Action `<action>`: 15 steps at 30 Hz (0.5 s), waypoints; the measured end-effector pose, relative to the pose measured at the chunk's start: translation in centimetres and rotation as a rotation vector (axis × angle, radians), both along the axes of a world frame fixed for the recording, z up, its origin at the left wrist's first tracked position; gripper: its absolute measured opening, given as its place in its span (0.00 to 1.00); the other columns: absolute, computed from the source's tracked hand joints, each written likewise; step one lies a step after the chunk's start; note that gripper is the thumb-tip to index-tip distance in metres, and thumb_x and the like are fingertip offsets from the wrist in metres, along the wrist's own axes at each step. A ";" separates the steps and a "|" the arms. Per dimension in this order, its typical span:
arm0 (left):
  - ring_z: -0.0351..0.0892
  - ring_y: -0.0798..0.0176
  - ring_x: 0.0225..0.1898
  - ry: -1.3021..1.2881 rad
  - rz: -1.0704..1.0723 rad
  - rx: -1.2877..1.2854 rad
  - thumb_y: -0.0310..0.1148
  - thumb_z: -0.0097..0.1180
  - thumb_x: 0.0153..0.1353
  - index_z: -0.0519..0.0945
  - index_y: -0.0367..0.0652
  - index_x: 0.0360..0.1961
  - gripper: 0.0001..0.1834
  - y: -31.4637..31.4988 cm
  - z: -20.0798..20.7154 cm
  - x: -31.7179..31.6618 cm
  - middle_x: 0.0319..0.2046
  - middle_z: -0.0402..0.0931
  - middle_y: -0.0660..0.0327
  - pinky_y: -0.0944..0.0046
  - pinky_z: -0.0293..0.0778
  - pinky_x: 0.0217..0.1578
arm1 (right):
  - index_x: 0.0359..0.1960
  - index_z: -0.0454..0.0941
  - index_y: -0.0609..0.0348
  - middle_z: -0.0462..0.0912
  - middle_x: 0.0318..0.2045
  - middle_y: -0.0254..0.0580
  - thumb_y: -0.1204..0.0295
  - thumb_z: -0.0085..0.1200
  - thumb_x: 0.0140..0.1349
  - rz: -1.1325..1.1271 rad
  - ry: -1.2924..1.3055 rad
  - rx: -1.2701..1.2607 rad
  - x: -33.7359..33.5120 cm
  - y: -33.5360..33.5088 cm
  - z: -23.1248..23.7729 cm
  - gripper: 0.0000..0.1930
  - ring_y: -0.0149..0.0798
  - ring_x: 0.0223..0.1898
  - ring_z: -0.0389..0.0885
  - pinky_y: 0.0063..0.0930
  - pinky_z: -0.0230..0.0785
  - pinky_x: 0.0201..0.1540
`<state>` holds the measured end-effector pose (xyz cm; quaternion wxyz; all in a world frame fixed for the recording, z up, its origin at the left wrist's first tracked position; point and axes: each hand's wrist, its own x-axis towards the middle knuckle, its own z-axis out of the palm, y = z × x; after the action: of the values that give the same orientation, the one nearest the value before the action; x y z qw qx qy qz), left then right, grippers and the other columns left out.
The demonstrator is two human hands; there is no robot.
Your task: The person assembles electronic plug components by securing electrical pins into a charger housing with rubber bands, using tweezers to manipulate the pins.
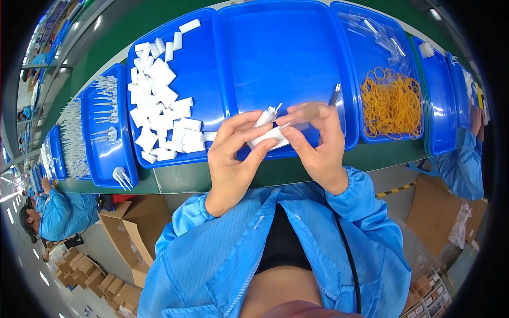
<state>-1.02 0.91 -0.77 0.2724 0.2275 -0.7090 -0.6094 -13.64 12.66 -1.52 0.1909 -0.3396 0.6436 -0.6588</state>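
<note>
Fingers of the left hand (229,159) curl closely round a white tube (261,139) and pronged part (268,116), while the right hand (323,153) nearly pinches beside them, its hold unclear, seemingly fitting pieces, which calls for steady alignment.

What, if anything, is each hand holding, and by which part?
Left hand: white piece and pronged white part, by their sides. Right hand: fingertips at the piece's right end; grip unclear.

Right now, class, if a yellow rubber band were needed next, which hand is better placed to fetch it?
Probably the right hand: it is nearer the yellow rubber bands, in the tray on the person's right. The left hand is farther away and grips white pieces.
</note>
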 end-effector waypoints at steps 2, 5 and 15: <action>0.80 0.56 0.52 0.009 -0.009 0.008 0.22 0.69 0.53 0.85 0.37 0.44 0.15 -0.1 -0.1 0.1 0.53 0.75 0.53 0.64 0.78 0.48 | 0.47 0.71 0.63 0.82 0.41 0.45 0.74 0.62 0.62 -0.052 0.153 0.008 0.1 -0.1 0.0 0.15 0.34 0.45 0.83 0.24 0.73 0.48; 0.80 0.58 0.52 0.024 -0.024 0.049 0.22 0.68 0.54 0.85 0.36 0.44 0.15 -0.4 0.0 0.3 0.53 0.75 0.53 0.65 0.79 0.47 | 0.45 0.72 0.64 0.82 0.41 0.43 0.74 0.60 0.64 0.116 -0.224 -0.009 -1.6 0.0 1.2 0.13 0.33 0.46 0.83 0.24 0.73 0.49; 0.78 0.59 0.53 0.043 -0.099 0.109 0.22 0.66 0.57 0.84 0.35 0.45 0.13 -0.2 0.7 0.5 0.54 0.73 0.53 0.66 0.81 0.47 | 0.43 0.75 0.65 0.82 0.41 0.41 0.75 0.63 0.62 0.003 -0.174 0.021 -1.1 0.6 1.9 0.12 0.30 0.42 0.82 0.22 0.72 0.46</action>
<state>-0.49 0.74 -0.06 0.2444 0.1933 -0.6790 -0.6647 -14.72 13.28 0.37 0.2509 -0.2801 0.6309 -0.6786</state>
